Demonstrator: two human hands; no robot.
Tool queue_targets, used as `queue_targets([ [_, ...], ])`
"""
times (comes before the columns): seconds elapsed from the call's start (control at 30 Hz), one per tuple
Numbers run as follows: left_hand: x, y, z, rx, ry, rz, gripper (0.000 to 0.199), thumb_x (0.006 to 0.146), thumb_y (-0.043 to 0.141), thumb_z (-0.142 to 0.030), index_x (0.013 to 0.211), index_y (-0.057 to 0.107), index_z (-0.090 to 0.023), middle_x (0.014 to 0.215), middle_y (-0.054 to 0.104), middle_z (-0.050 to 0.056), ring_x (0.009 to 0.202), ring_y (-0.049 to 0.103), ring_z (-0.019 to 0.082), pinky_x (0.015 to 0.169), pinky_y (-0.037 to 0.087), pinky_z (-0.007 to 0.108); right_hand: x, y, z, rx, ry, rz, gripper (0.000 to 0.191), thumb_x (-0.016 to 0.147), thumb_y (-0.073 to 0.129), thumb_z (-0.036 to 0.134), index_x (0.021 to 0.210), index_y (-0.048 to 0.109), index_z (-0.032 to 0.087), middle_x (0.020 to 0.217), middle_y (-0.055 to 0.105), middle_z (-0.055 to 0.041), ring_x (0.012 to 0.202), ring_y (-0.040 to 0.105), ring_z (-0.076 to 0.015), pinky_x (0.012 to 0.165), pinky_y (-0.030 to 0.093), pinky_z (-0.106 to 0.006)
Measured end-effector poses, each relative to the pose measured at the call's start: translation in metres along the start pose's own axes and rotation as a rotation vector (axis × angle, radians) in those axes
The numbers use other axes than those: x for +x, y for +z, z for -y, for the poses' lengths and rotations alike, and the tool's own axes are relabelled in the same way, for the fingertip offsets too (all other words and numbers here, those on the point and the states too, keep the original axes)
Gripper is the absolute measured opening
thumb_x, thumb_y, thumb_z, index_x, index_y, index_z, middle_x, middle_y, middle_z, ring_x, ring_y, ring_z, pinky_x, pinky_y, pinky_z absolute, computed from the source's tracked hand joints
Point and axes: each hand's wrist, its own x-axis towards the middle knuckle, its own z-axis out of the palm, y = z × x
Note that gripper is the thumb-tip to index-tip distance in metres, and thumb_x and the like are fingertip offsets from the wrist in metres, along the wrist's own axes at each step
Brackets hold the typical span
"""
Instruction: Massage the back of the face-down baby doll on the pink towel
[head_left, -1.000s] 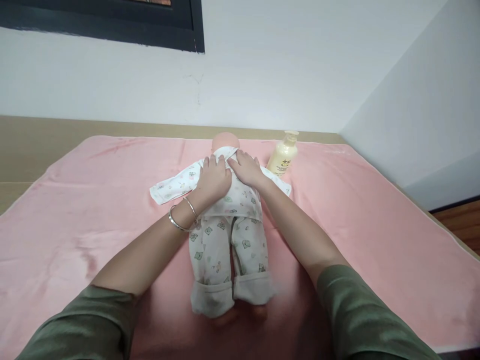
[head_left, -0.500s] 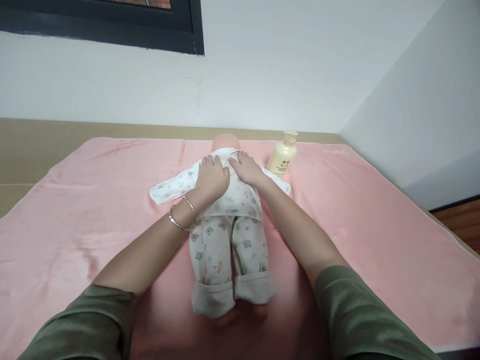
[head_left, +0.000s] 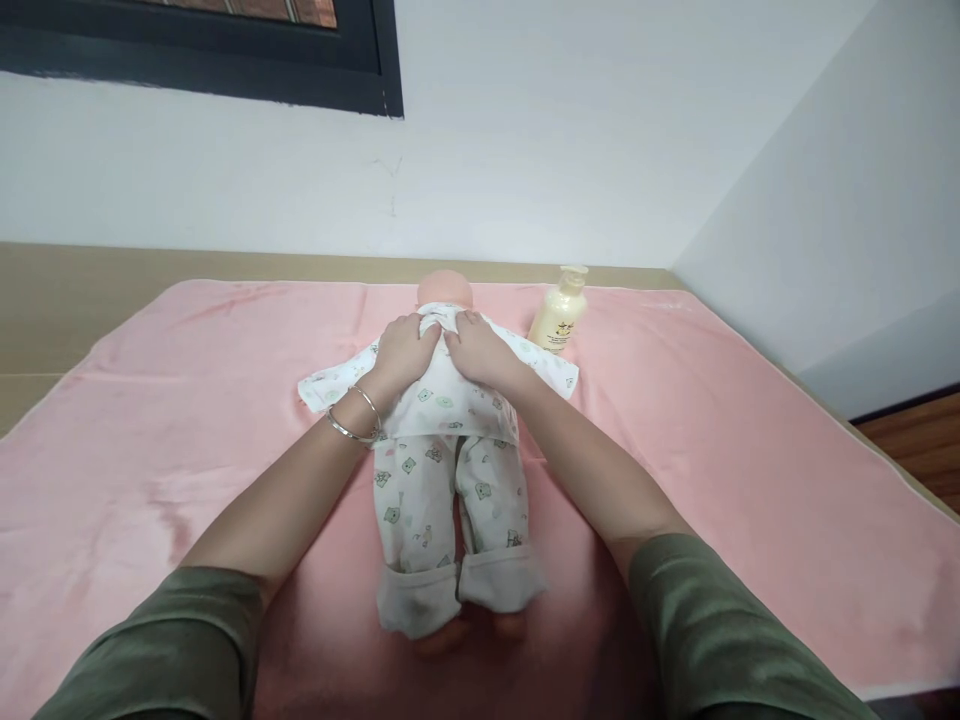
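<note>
A doll in a white printed shirt (head_left: 450, 405) and matching trousers (head_left: 420, 500) lies lengthwise in front of me. Its bald head (head_left: 445, 288) points away, and its bare feet show below the rolled cuffs. On the left side of the upper shirt rests my left hand (head_left: 405, 350), fingers curled into the cloth. My right hand (head_left: 484, 350) mirrors it on the other side, also closed on the cloth. The thumbs point inward, with creased fabric between them. Both sleeves of the shirt spread outward.
A pale yellow pump bottle (head_left: 559, 315) stands beyond the right sleeve. Under the doll is a pink sheet (head_left: 712, 450) on a wooden surface (head_left: 75, 290). A white wall (head_left: 525, 130) rises behind, with a dark window frame (head_left: 367, 60) at upper left.
My left hand has shifted a little left and both hands have drawn in their fingers. The shirt near the neck is more bunched. The view has moved slightly.
</note>
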Motion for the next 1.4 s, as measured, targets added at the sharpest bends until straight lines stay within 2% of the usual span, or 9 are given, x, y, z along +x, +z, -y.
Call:
queue_targets([
  [0.13, -0.024, -0.001, -0.023, 0.227, 0.190, -0.013, 0.047, 0.099, 0.027, -0.021, 0.118, 0.065, 0.000, 0.121, 0.066, 0.030, 0.125, 0.058, 0.041, 0.115, 0.041, 0.055, 0.012, -0.003, -0.023, 0.123, 0.049, -0.036, 0.056, 0.106, 0.038, 0.045, 0.139, 0.058, 0.004, 0.147, 0.060, -0.0235, 0.137, 0.056, -0.0336, 0.118, 0.040, -0.044],
  [0.2, -0.030, 0.001, -0.029, 0.279, 0.259, 0.000, 0.046, 0.096, 0.028, -0.014, 0.121, 0.064, 0.002, 0.124, 0.064, 0.031, 0.130, 0.055, 0.042, 0.118, 0.037, 0.057, 0.015, -0.003, -0.030, 0.153, 0.054, -0.039, 0.057, 0.105, 0.040, 0.050, 0.140, 0.059, 0.008, 0.145, 0.063, -0.0205, 0.133, 0.059, -0.0332, 0.115, 0.043, -0.044],
  [0.33, -0.019, 0.004, -0.019, 0.151, 0.157, -0.018, 0.042, 0.099, 0.033, -0.022, 0.123, 0.063, -0.005, 0.126, 0.066, 0.026, 0.127, 0.058, 0.037, 0.116, 0.042, 0.053, 0.013, -0.003, -0.026, 0.063, 0.044, -0.038, 0.058, 0.106, 0.037, 0.049, 0.139, 0.059, 0.007, 0.141, 0.065, -0.0215, 0.129, 0.061, -0.0348, 0.112, 0.045, -0.045],
  [0.5, 0.002, 0.004, 0.007, -0.057, 0.058, 0.017, 0.050, 0.100, 0.035, -0.046, 0.124, 0.065, -0.014, 0.127, 0.070, 0.019, 0.120, 0.064, 0.034, 0.106, 0.050, 0.047, -0.006, -0.006, 0.002, -0.070, 0.041, -0.038, 0.051, 0.107, 0.034, 0.038, 0.136, 0.060, 0.005, 0.138, 0.066, -0.0234, 0.128, 0.060, -0.0366, 0.111, 0.044, -0.046],
  [0.63, 0.003, 0.005, 0.011, -0.074, 0.018, -0.006, 0.049, 0.098, 0.036, -0.047, 0.121, 0.067, -0.017, 0.125, 0.072, 0.017, 0.115, 0.066, 0.033, 0.100, 0.052, 0.046, -0.018, -0.008, 0.017, -0.105, 0.018, -0.057, 0.045, 0.106, 0.033, 0.029, 0.130, 0.063, 0.005, 0.133, 0.067, -0.0239, 0.127, 0.061, -0.0360, 0.110, 0.045, -0.046],
  [0.77, 0.000, 0.007, 0.006, -0.035, -0.008, -0.032, 0.050, 0.099, 0.035, -0.047, 0.123, 0.067, -0.017, 0.129, 0.071, 0.018, 0.121, 0.064, 0.035, 0.104, 0.050, 0.048, -0.006, -0.004, 0.005, -0.025, 0.002, -0.037, 0.047, 0.105, 0.034, 0.034, 0.135, 0.060, 0.007, 0.140, 0.065, -0.0214, 0.129, 0.060, -0.0360, 0.110, 0.046, -0.047],
  [0.9, 0.000, 0.007, 0.003, 0.004, -0.008, -0.036, 0.054, 0.100, 0.033, -0.047, 0.129, 0.065, -0.015, 0.132, 0.069, 0.019, 0.125, 0.062, 0.035, 0.108, 0.048, 0.048, 0.012, 0.004, -0.014, -0.001, 0.008, -0.076, 0.058, 0.104, 0.038, 0.038, 0.148, 0.050, 0.003, 0.156, 0.053, -0.0207, 0.144, 0.048, -0.0347, 0.123, 0.034, -0.048],
  [1.2, -0.001, 0.004, 0.001, 0.042, -0.007, -0.012, 0.054, 0.101, 0.033, -0.046, 0.135, 0.062, -0.015, 0.132, 0.067, 0.020, 0.128, 0.060, 0.038, 0.110, 0.046, 0.053, 0.013, 0.008, -0.015, 0.018, 0.029, -0.084, 0.061, 0.103, 0.037, 0.040, 0.150, 0.048, 0.003, 0.157, 0.052, -0.0207, 0.145, 0.048, -0.0342, 0.124, 0.032, -0.047],
  [1.4, -0.015, -0.005, -0.016, 0.145, 0.022, 0.016, 0.051, 0.103, 0.032, -0.037, 0.137, 0.059, -0.012, 0.133, 0.065, 0.023, 0.127, 0.059, 0.040, 0.107, 0.048, 0.054, 0.015, 0.005, -0.015, 0.042, 0.048, -0.097, 0.054, 0.100, 0.040, 0.039, 0.140, 0.056, 0.006, 0.148, 0.061, -0.0208, 0.137, 0.055, -0.0353, 0.120, 0.037, -0.048],
])
